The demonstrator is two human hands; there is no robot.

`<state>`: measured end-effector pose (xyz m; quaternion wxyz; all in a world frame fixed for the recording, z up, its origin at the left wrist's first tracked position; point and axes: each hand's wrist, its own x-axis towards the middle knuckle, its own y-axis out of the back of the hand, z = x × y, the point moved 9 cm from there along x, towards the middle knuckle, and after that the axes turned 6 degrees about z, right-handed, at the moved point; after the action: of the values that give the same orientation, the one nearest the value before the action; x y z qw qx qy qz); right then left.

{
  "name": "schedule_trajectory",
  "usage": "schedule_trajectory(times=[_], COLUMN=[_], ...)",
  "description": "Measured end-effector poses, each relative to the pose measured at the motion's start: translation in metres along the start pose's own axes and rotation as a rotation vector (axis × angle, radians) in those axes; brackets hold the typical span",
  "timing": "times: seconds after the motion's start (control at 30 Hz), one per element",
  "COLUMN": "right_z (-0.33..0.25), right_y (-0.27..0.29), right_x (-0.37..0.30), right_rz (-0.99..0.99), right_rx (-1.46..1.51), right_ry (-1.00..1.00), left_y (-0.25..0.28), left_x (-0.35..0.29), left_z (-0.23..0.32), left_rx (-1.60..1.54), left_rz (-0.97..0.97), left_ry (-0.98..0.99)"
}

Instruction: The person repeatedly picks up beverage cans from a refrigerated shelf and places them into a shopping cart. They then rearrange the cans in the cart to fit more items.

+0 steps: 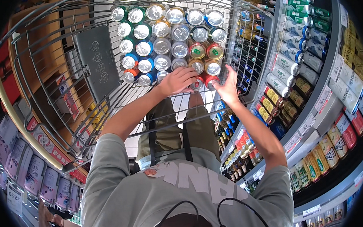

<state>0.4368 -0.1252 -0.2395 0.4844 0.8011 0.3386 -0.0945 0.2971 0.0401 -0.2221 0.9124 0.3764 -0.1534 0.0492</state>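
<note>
Several drink cans (pixel 161 45) stand upright in tight rows inside a wire shopping cart (pixel 119 113), their silver tops facing up. Some have green, blue, gold or red rims. My left hand (pixel 178 81) lies over the near edge of the group, fingers stretched across the can tops beside a red can (pixel 196 84). At the near right corner, the thumb of my right hand (pixel 227 88) touches another red can (pixel 211 82). That hand's other fingers are spread and point upward along the cans' right side. The cans' lower parts are mostly hidden.
A grey plastic panel (pixel 97 62) is fixed at the cart's left. Shelves of cans (pixel 288 59) and bottles run close along the right side. Purple packages (pixel 35 176) line the left, and another person (pixel 57 223) shows at the lower left.
</note>
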Motion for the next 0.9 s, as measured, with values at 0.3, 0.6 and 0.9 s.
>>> schedule_trajectory(times=[0.3,0.6,0.9], right_z=[-0.106,-0.096,-0.095], right_y=[-0.019,-0.054,-0.058], right_x=[-0.020,-0.019,-0.022], right_rz=[-0.192,-0.350,-0.353], right_rx=[0.121,0.044,-0.025], right_ry=[0.502,0.378,0.414], left_y=[-0.002,0.003,0.016], left_x=[-0.001,-0.014,-0.020], left_z=[0.007,0.001,0.001], left_rx=[0.105,0.058,-0.043], left_rz=[0.091,0.104,0.066], left_ry=[-0.070,0.018,0.090])
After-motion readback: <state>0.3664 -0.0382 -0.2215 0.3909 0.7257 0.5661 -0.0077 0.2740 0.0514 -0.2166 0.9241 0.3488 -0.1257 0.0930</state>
